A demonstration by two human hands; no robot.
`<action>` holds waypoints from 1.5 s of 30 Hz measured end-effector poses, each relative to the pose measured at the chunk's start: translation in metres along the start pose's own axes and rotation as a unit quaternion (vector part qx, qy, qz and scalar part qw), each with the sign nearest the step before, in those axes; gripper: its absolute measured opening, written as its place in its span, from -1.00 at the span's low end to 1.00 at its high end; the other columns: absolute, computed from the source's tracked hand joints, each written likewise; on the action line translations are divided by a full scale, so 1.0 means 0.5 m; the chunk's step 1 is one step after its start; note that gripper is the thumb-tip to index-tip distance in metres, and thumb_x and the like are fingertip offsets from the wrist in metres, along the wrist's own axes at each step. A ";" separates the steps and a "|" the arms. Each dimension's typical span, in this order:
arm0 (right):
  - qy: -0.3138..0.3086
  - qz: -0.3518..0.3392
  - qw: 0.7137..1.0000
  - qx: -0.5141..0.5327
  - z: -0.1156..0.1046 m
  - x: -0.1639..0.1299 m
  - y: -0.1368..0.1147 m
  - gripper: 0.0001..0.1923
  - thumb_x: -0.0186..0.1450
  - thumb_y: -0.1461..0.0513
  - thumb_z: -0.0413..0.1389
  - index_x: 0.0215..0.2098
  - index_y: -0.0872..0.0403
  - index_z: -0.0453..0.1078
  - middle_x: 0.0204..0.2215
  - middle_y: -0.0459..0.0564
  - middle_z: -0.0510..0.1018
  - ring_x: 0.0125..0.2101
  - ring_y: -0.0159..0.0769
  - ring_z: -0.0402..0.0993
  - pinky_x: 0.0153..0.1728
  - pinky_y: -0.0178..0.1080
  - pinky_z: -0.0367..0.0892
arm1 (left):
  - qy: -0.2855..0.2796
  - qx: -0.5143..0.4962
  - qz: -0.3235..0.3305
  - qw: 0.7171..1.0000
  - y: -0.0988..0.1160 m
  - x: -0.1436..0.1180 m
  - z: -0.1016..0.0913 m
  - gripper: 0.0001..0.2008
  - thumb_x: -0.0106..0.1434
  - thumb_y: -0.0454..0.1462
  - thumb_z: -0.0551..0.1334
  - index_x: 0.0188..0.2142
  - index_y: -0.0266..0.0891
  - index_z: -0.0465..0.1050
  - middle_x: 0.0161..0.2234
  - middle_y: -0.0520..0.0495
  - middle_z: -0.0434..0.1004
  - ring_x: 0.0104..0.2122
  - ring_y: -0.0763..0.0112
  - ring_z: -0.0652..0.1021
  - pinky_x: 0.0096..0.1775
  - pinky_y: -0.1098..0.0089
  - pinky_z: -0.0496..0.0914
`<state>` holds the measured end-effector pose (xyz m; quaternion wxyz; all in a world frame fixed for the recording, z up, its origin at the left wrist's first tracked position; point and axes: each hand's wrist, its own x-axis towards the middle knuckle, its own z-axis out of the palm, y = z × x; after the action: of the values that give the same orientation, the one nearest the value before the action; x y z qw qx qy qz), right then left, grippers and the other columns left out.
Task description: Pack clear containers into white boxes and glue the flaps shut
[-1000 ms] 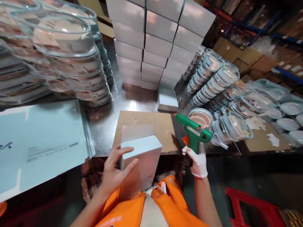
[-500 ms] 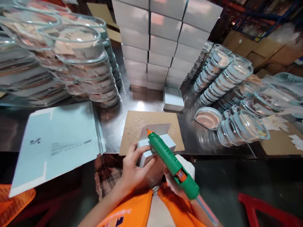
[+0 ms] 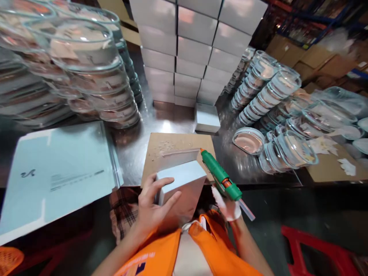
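Note:
My left hand [image 3: 153, 203] is closed on the near left corner of a white cardboard box [image 3: 184, 174], fingers over its top and thumb along its side. The box is tilted at the table's edge, and its open flap [image 3: 178, 159] stands up on the far side. In my right hand [image 3: 228, 207], which wears a white glove, is a green glue gun [image 3: 220, 172] with an orange nozzle. Its tip is at the right end of the flap, and a clear glue stick [image 3: 246, 209] sticks out behind. The handle is mostly hidden.
A brown cardboard sheet [image 3: 152, 149] lies under the box. White boxes [image 3: 189, 50] are stacked beyond, with one single box [image 3: 207, 118] in front. Stacked glass dishes [image 3: 94, 80] rise at left, more glass containers [image 3: 264, 92] at right. Flat box blanks [image 3: 60, 168] lie at left.
The glue gun's tip has moved right along the flap, from its left end to its right end. My right hand has shifted right, uncovering more of the box. The left hand keeps its hold.

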<state>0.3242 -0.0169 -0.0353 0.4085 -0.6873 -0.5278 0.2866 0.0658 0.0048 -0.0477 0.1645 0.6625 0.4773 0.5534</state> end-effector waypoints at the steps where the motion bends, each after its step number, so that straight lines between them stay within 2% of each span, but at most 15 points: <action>1: 0.001 0.030 1.000 0.008 -0.003 0.013 0.005 -0.51 0.27 -0.18 0.20 -0.39 0.07 0.51 -0.59 0.03 0.60 -0.63 -0.23 0.50 -0.58 -0.23 0.43 | 0.001 -0.006 -0.006 1.000 -0.005 -0.002 -0.001 -0.77 0.31 -0.23 0.42 -0.04 -0.09 0.57 -0.11 -0.05 0.61 0.02 0.24 0.54 0.06 0.30 0.42; 8: -0.095 0.199 0.976 0.001 -0.033 0.167 0.029 -0.32 0.36 -0.26 0.01 -0.39 0.16 0.58 -0.65 0.09 0.58 -0.67 -0.23 0.49 -0.61 -0.25 0.39 | -0.009 -0.080 -0.027 0.996 -0.024 -0.001 -0.006 -0.74 0.30 -0.22 0.44 -0.03 -0.07 0.56 -0.08 -0.03 0.58 0.03 0.27 0.55 0.07 0.33 0.42; 11: -0.064 0.207 0.975 -0.046 -0.060 0.192 0.010 -0.44 0.33 -0.20 0.16 -0.47 0.10 0.53 -0.57 0.10 0.64 -0.49 -0.15 0.62 -0.46 -0.23 0.47 | 0.006 -0.088 -0.025 0.996 -0.025 0.003 -0.012 -0.75 0.30 -0.20 0.43 -0.03 -0.08 0.58 -0.08 -0.04 0.58 -0.02 0.29 0.59 -0.01 0.36 0.45; 13: -0.028 0.163 0.985 -0.039 -0.064 0.184 -0.020 -0.54 0.26 -0.16 0.28 -0.38 0.07 0.58 -0.42 0.07 0.70 -0.31 -0.13 0.67 -0.29 -0.22 0.50 | 0.012 -0.085 -0.024 0.996 -0.026 0.003 -0.013 -0.77 0.30 -0.17 0.43 -0.06 -0.08 0.59 -0.11 -0.04 0.61 -0.02 0.27 0.59 0.00 0.35 0.46; 15: -0.052 0.095 0.993 0.051 -0.044 0.166 -0.060 -0.53 0.20 -0.12 0.36 -0.15 0.04 0.63 -0.23 0.04 0.74 -0.15 -0.12 0.67 -0.12 -0.20 0.51 | 0.009 -0.090 -0.021 0.996 -0.028 0.001 -0.010 -0.77 0.30 -0.13 0.43 -0.08 -0.08 0.59 -0.15 -0.03 0.63 0.00 0.25 0.60 0.03 0.32 0.47; 19: -0.227 0.066 0.928 0.288 0.042 0.145 -0.117 -0.42 0.06 -0.02 0.49 -0.01 0.04 0.60 -0.10 0.01 0.72 -0.09 -0.12 0.65 0.05 -0.12 0.49 | -0.006 -0.119 -0.025 0.993 -0.033 -0.007 -0.001 -0.74 0.26 -0.07 0.46 -0.14 -0.11 0.59 0.03 -0.14 0.60 0.17 0.11 0.55 0.13 0.20 0.46; 22: -0.220 0.084 0.907 0.348 0.081 0.148 -0.105 -0.44 0.04 -0.02 0.53 -0.08 0.02 0.58 -0.15 -0.03 0.71 -0.13 -0.15 0.64 0.05 -0.11 0.49 | 0.009 -0.143 -0.057 0.988 -0.040 -0.009 0.006 -0.68 0.23 -0.06 0.49 -0.14 -0.13 0.53 0.24 -0.24 0.46 0.30 -0.01 0.47 0.24 0.07 0.40; 24: -0.239 0.030 0.910 0.337 0.076 0.152 -0.082 -0.40 0.10 -0.18 0.46 -0.08 0.02 0.58 -0.09 0.02 0.69 -0.06 -0.12 0.62 0.10 -0.07 0.46 | 0.044 -0.186 -0.077 0.979 -0.046 -0.006 0.010 -0.53 0.23 -0.07 0.49 0.05 -0.05 0.42 0.17 -0.21 0.50 0.24 0.05 0.53 0.25 0.04 0.40; 27: -0.335 -0.133 0.894 0.267 0.038 0.154 -0.058 -0.22 0.13 -0.40 0.28 -0.02 0.01 0.60 0.17 0.14 0.57 0.18 0.02 0.50 0.26 0.05 0.33 | 0.058 -0.255 -0.074 0.962 -0.054 0.005 0.009 -0.33 0.26 -0.09 0.47 0.24 0.09 0.19 -0.03 -0.07 0.56 0.11 0.12 0.62 0.20 -0.01 0.46; 32: -0.369 -0.320 0.863 0.131 0.003 0.155 -0.074 -0.52 0.35 -0.05 0.34 0.16 -0.07 0.51 0.28 0.15 0.47 0.27 -0.06 0.42 0.31 0.04 0.28 | -0.016 -0.226 -0.033 0.973 -0.060 0.017 -0.008 -0.85 0.31 -0.16 0.43 -0.18 -0.11 0.54 -0.06 -0.11 0.51 0.11 0.13 0.59 0.17 0.06 0.49; 37: -0.388 -0.369 0.833 0.136 0.036 0.153 -0.080 -0.67 0.44 0.06 0.24 0.12 -0.06 0.56 0.25 0.15 0.50 0.23 -0.13 0.47 0.24 -0.05 0.38 | -0.043 -0.222 -0.015 0.974 -0.043 0.023 -0.020 -0.91 0.34 -0.21 0.40 -0.19 -0.13 0.58 -0.07 -0.14 0.60 0.06 0.12 0.62 0.17 -0.02 0.50; 39: -0.377 -0.355 0.842 0.151 0.049 0.148 -0.071 -0.69 0.42 0.05 0.26 0.08 -0.06 0.58 0.24 0.14 0.51 0.23 -0.13 0.48 0.24 -0.04 0.38 | -0.044 -0.230 -0.006 0.972 -0.039 0.027 -0.022 -0.92 0.34 -0.22 0.39 -0.19 -0.13 0.58 -0.14 -0.09 0.62 -0.01 0.18 0.64 0.18 -0.02 0.50; 41: -0.341 -0.286 0.877 0.181 0.047 0.137 -0.057 -0.54 0.29 -0.05 0.37 0.08 -0.06 0.55 0.29 0.15 0.47 0.22 -0.09 0.50 0.22 -0.01 0.41 | -0.026 -0.232 -0.008 0.972 -0.040 0.033 -0.029 -0.92 0.33 -0.23 0.40 -0.20 -0.12 0.57 -0.16 -0.05 0.62 -0.01 0.22 0.64 0.19 0.02 0.49; 43: -0.272 -0.140 0.932 0.197 0.022 0.120 -0.041 -0.32 0.10 -0.19 0.45 0.04 -0.05 0.50 0.21 0.15 0.54 0.08 -0.10 0.60 0.05 -0.08 0.53 | 0.021 -0.220 -0.032 0.975 -0.045 0.043 -0.044 -0.90 0.32 -0.23 0.42 -0.21 -0.12 0.56 -0.14 -0.05 0.62 0.06 0.18 0.62 0.19 0.06 0.47; 45: -0.211 0.040 0.965 0.150 -0.021 0.102 -0.027 -0.38 0.12 -0.29 0.35 -0.19 0.00 0.49 -0.17 0.06 0.68 -0.27 -0.22 0.65 -0.36 -0.28 0.52 | 0.091 -0.203 -0.066 0.973 -0.051 0.057 -0.062 -0.88 0.30 -0.23 0.42 -0.19 -0.11 0.54 -0.10 -0.06 0.62 0.12 0.14 0.60 0.21 0.06 0.45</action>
<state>0.3403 0.0308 -0.0164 0.3744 -0.5630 -0.5249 0.5171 0.0247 0.0307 -0.0399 0.2878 0.5292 0.4109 0.6843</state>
